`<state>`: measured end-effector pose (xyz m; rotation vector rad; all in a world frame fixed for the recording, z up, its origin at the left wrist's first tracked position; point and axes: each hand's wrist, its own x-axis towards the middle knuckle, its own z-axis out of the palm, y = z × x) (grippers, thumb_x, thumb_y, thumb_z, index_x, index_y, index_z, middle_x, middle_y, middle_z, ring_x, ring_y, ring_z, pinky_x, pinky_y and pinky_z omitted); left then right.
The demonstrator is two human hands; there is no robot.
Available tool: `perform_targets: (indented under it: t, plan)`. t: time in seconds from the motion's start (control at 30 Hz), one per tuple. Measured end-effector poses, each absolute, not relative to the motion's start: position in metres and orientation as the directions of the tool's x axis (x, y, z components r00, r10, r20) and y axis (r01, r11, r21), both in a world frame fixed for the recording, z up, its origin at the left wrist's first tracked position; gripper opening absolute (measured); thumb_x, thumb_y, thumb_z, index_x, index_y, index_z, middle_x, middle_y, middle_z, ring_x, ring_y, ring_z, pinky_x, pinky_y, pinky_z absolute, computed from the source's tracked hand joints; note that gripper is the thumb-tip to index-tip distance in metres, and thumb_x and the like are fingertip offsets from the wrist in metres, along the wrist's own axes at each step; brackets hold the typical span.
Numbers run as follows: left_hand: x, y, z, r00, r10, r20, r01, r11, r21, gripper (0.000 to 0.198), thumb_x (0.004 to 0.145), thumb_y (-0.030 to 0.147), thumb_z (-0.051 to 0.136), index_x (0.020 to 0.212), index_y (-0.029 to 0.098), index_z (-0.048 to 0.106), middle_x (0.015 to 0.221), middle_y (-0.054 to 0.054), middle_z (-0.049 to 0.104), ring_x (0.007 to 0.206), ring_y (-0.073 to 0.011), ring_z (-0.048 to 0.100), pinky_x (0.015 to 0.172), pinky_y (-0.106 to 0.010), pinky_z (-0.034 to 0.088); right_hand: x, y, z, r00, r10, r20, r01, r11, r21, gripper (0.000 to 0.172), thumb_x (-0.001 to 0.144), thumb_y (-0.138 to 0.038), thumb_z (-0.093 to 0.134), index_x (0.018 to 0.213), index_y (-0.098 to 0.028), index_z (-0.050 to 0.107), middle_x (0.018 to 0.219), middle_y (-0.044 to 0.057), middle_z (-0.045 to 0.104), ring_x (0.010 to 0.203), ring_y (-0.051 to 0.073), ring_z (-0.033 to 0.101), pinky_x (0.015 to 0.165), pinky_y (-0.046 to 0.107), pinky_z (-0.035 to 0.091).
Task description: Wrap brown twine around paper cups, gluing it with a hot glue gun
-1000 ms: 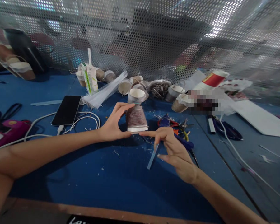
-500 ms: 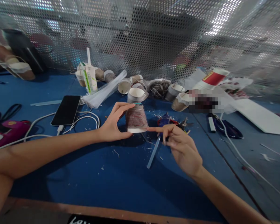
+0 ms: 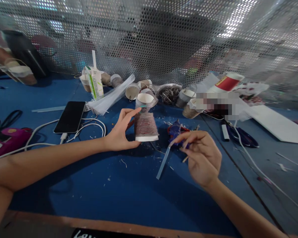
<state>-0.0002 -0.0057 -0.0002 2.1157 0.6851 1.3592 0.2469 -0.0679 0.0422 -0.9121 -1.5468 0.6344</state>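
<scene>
A paper cup (image 3: pixel 146 127) wound with brownish-pink cord sits in my left hand (image 3: pixel 121 132), its narrow end up and its white rim at the bottom. The thumb is at the rim and the fingers are at the top, where the index fingertip has a teal nail. To the right, my right hand (image 3: pixel 203 158) hovers apart from the cup, index finger stretched out and the others loosely bent, with nothing visible held. Under its fingertips lie a clear glue stick (image 3: pixel 163 162) and a dark blue tool (image 3: pixel 174 129), partly hidden.
Behind stand several cord-wrapped cups, one white cup (image 3: pixel 145 98), a bundle of clear sticks (image 3: pixel 111 97) and a drink carton (image 3: pixel 95 82). At left lie a phone (image 3: pixel 70 117) on a white cable and a magenta tool (image 3: pixel 13 140). Dark-handled scissors (image 3: pixel 243 135) lie right. Perforated metal (image 3: pixel 149 39) closes the back.
My right index finger has left the cup's lower edge, and the hand has drawn back to the right. The left hand still holds the cup, tilted slightly.
</scene>
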Motion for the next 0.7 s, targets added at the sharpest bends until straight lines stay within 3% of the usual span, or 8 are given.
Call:
perform_targets:
  t: [0.1,0.2,0.27,0.37,0.5,0.7]
  plan:
    - [0.000,-0.006,-0.001,0.387,0.674,0.630,0.149,-0.719,0.678,0.084,0.067,0.023,0.075,0.142,0.027,0.039,0.123,-0.010,0.035,0.126,-0.0289,0.042,0.097,-0.046,0.059,0.243,-0.072,0.041,-0.186,0.788,0.587,0.254,0.615,-0.746,0.023,0.081,-0.013,0.059,0.096,-0.027,0.047,0.110,0.006,0.066,0.106,0.024,0.065,0.091,0.045,0.051]
    - [0.000,-0.005,-0.001,0.411,0.664,0.624,0.082,-0.709,0.700,0.078,0.067,0.027,0.077,0.135,0.027,0.040,0.126,-0.010,0.034,0.134,-0.0317,0.037,0.102,-0.049,0.056,0.240,-0.068,0.039,-0.346,0.703,0.622,0.306,0.711,-0.633,0.050,0.078,-0.012,0.065,0.116,-0.029,0.038,0.142,0.013,0.048,0.138,0.027,0.046,0.109,0.053,0.043]
    - [0.001,-0.004,-0.002,0.457,0.637,0.621,-0.010,-0.695,0.719,0.078,0.070,0.032,0.079,0.134,0.029,0.035,0.133,-0.012,0.033,0.135,-0.0320,0.041,0.106,-0.050,0.054,0.239,-0.064,0.038,-0.438,0.675,0.594,0.327,0.735,-0.594,0.065,0.075,-0.013,0.070,0.124,-0.028,0.031,0.152,0.018,0.036,0.147,0.029,0.033,0.114,0.056,0.038]
    - [0.001,-0.001,-0.003,0.552,0.572,0.606,-0.137,-0.655,0.743,0.080,0.075,0.036,0.079,0.134,0.033,0.025,0.141,-0.013,0.036,0.136,-0.0316,0.049,0.108,-0.053,0.051,0.238,-0.059,0.035,-0.447,0.670,0.594,0.356,0.741,-0.569,0.076,0.074,-0.014,0.074,0.131,-0.029,0.026,0.156,0.019,0.029,0.150,0.030,0.029,0.117,0.058,0.035]
    - [0.001,0.000,-0.002,0.657,0.478,0.583,-0.189,-0.645,0.741,0.082,0.078,0.034,0.077,0.135,0.036,0.019,0.149,-0.015,0.036,0.144,-0.0329,0.043,0.112,-0.056,0.046,0.244,-0.056,0.035,-0.423,0.669,0.611,0.470,0.738,-0.484,0.086,0.074,-0.023,0.078,0.143,-0.031,0.027,0.153,0.014,0.033,0.148,0.033,0.031,0.120,0.061,0.030]
    - [0.002,-0.001,-0.002,0.678,0.453,0.580,-0.148,-0.688,0.710,0.087,0.076,0.033,0.078,0.141,0.034,0.020,0.156,-0.016,0.032,0.153,-0.0336,0.028,0.121,-0.059,0.033,0.255,-0.052,0.031,-0.460,0.673,0.578,0.556,0.727,-0.404,0.077,0.073,-0.033,0.081,0.139,-0.029,0.041,0.136,0.012,0.047,0.133,0.032,0.047,0.114,0.056,0.041]
